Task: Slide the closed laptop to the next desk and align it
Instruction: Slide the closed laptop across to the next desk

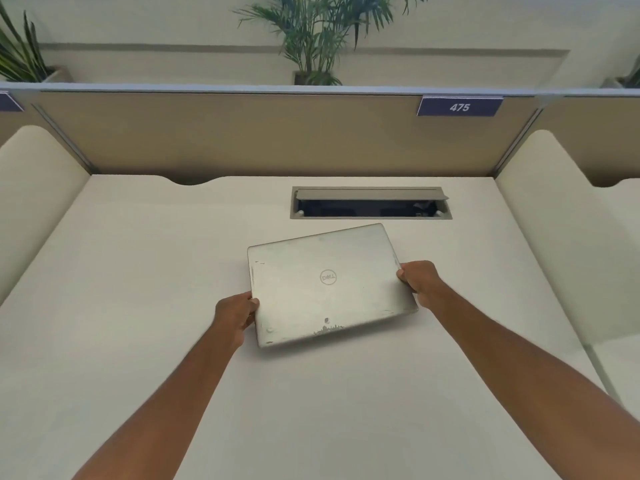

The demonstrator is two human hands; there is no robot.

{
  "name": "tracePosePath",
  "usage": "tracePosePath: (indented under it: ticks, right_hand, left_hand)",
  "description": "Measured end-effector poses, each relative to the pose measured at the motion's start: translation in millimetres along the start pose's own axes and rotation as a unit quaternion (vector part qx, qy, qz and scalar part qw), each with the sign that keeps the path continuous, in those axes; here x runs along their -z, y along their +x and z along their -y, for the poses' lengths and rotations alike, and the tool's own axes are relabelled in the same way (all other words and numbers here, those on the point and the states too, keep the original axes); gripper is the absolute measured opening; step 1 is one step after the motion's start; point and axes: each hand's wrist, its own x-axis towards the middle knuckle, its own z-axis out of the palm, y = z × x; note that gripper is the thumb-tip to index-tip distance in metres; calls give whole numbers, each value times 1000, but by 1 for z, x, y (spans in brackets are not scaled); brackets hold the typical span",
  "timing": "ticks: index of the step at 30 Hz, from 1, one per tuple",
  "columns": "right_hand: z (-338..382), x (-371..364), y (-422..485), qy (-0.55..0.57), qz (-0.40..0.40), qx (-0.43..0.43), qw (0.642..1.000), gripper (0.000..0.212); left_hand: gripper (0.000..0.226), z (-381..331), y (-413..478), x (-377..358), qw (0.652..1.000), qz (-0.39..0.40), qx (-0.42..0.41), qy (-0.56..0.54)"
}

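the closed laptop (329, 284) lies near the middle of the white desk (138, 271), just on the near side of the open cable tray (370, 202), and it sits skewed, its right end swung farther away than its left, so its edges do not run parallel with the desk's front or the tray. the left hand (237, 317) clamps the laptop's near-left edge, thumb on top of the lid and the other fingers curled underneath and out of sight; the right hand (419, 280) grips the right edge the same way, its fingers (401, 273) bunched together and wrapped over the rim. whether the laptop's underside is flat on the desk or slightly lifted on the near side cannot be told for sure. the risks, as i judge them, come from the surroundings: rounded cream dividers stand on both sides, the left divider (31, 188) and the right divider (554, 216), so a pure slide sideways to a neighbouring desk would run the laptop into one of them, and getting past means bringing it round the near end or lifting it. pushing it farther away could catch its far edge on the tray's raised flap or drop a corner into the opening. the lid looks smooth and worn, and grips this close to the edges could slip if one hand pulls harder than the other, twisting the laptop further off square. which side the target desk lies on cannot be told.
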Motion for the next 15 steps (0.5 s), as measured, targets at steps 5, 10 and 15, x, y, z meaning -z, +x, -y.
tracePosePath:
  ticks: [5, 10, 15]
  right_hand:
    - [-25, 21, -2, 22, -24, -27, 999, 40]
    - [-47, 35, -2, 52, -55, -60, 995, 46]
    - [-55, 41, -3, 59, -55, -62, 995, 41]
  left_hand:
    - [24, 10, 2, -32, 998, 14, -7, 61]
    - [28, 20, 2, -53, 995, 27, -11, 98]
    - [26, 18, 5, -61, 995, 17, -11, 102]
